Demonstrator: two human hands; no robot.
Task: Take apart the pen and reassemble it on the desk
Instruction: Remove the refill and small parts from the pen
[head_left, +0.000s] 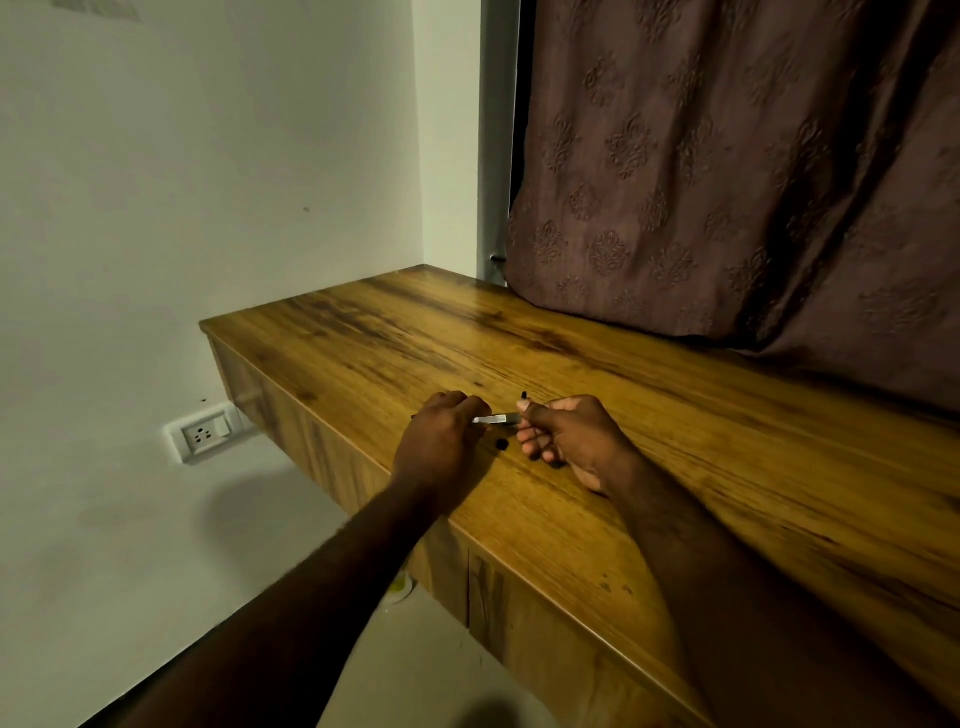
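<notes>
Head view: both hands (511, 441) pinch the pen (496, 419) bridging them above the desk (675, 415).

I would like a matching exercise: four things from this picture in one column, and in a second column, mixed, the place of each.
Things:
1. pen barrel
2. small black part
3. wall socket
4. curtain

Places:
A. lying on the desk just below the hands
B. hanging behind the desk, at the far right
C. held between the left hand and the right hand
D. on the wall, left of the desk

Pairs: 1-C, 2-A, 3-D, 4-B
</notes>
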